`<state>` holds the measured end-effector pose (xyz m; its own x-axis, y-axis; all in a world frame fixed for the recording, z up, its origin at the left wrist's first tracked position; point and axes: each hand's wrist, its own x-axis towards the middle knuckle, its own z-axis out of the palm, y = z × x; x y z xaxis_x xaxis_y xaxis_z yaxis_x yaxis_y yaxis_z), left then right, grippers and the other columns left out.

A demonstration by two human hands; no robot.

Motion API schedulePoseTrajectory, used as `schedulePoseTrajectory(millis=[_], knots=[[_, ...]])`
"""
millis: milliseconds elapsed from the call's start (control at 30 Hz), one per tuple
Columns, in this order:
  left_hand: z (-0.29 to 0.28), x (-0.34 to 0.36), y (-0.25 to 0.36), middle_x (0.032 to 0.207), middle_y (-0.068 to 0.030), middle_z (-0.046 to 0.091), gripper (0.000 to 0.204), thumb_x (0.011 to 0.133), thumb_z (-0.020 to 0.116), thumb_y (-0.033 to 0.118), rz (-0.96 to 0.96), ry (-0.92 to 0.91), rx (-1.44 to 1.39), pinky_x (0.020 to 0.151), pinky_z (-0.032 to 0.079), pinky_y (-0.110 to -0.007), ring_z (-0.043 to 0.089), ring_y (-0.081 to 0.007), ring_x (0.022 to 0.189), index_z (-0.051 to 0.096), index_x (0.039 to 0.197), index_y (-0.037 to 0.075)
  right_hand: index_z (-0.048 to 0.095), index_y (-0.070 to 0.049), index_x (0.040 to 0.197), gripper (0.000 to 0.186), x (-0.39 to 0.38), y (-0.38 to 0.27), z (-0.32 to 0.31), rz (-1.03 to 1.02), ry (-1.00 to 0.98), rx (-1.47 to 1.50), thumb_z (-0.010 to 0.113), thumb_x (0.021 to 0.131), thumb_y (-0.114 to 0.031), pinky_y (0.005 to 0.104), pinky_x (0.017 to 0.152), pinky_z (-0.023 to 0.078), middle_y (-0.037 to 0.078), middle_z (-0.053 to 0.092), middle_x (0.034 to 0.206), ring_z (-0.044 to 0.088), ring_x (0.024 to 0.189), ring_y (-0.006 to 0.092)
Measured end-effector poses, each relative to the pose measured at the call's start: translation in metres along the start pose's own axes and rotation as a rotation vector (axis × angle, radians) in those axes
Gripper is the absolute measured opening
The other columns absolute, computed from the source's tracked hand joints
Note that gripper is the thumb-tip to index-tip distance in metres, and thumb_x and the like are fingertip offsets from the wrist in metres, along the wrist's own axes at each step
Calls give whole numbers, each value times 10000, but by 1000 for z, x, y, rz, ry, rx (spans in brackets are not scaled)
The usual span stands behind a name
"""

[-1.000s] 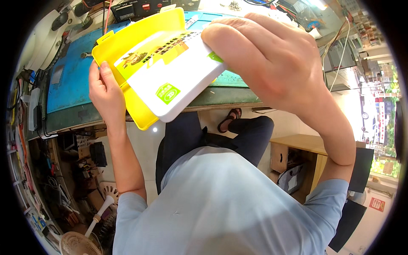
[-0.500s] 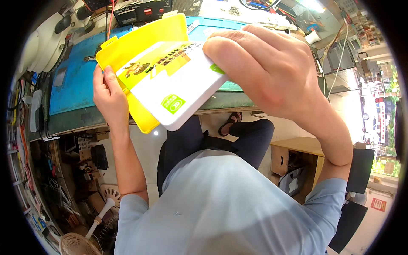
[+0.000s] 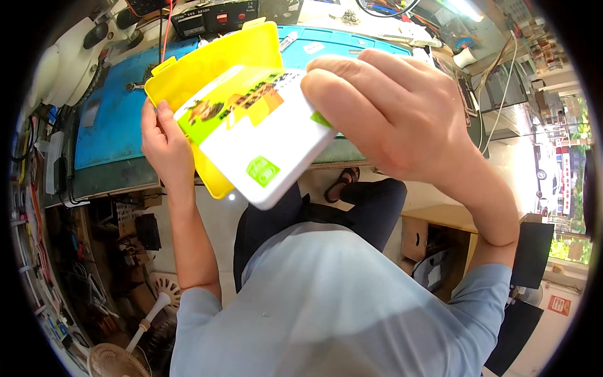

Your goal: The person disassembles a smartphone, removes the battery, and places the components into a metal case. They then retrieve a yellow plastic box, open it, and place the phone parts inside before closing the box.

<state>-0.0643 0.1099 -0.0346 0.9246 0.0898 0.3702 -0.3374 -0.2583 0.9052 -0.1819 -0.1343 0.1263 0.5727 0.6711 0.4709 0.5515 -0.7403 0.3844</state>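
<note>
My left hand (image 3: 168, 151) grips the left edge of a yellow plastic case (image 3: 254, 47), thumb on top. In front of the case is a flat white box (image 3: 235, 147) printed with yellow and green areas and a food picture. My right hand (image 3: 402, 113) holds this box by its upper right corner, fingers curled round it. The box is tilted, its lower corner toward my body, and it covers much of the case's middle. Whether box and case touch cannot be made out.
Beneath my hands lies a blue work mat (image 3: 110, 125) on the bench. A black device (image 3: 217, 22) with a red switch stands at the back. Cables and small parts lie along the far edge. A wooden cabinet (image 3: 440, 217) stands at lower right, and a fan (image 3: 116, 361) at lower left.
The white box has moved slightly toward my body and to the right, turning a little, so more of its printed face shows. My left hand and the yellow case have hardly moved.
</note>
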Motion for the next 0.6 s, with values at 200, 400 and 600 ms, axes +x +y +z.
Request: schedulePoseTrajectory(millis=[200, 400, 600], knots=[[-1, -1, -1, 980, -80, 697, 317, 1062, 477, 223, 5, 9, 28, 686, 504, -257, 636, -96, 813, 609, 1262, 14, 615, -75, 1022, 296, -4, -1, 7, 23, 9, 4, 720, 767, -183, 268, 541, 499, 26, 697, 958, 668, 730, 160], [3, 4, -12, 990, -84, 691, 310, 1066, 470, 210, 29, 38, -121, 710, 506, -253, 637, -102, 832, 603, 1252, 0, 615, -74, 1023, 298, -2, -2, -8, 50, 21, 65, 720, 766, -180, 275, 550, 505, 36, 700, 965, 667, 732, 164], [1, -1, -6, 977, -90, 691, 300, 1065, 465, 209, 43, 24, 28, 705, 504, -265, 634, -101, 829, 604, 1233, 3, 615, -72, 1028, 346, -2, -6, -1, 45, -32, 12, 759, 732, -176, 267, 560, 513, 39, 706, 982, 663, 725, 155]])
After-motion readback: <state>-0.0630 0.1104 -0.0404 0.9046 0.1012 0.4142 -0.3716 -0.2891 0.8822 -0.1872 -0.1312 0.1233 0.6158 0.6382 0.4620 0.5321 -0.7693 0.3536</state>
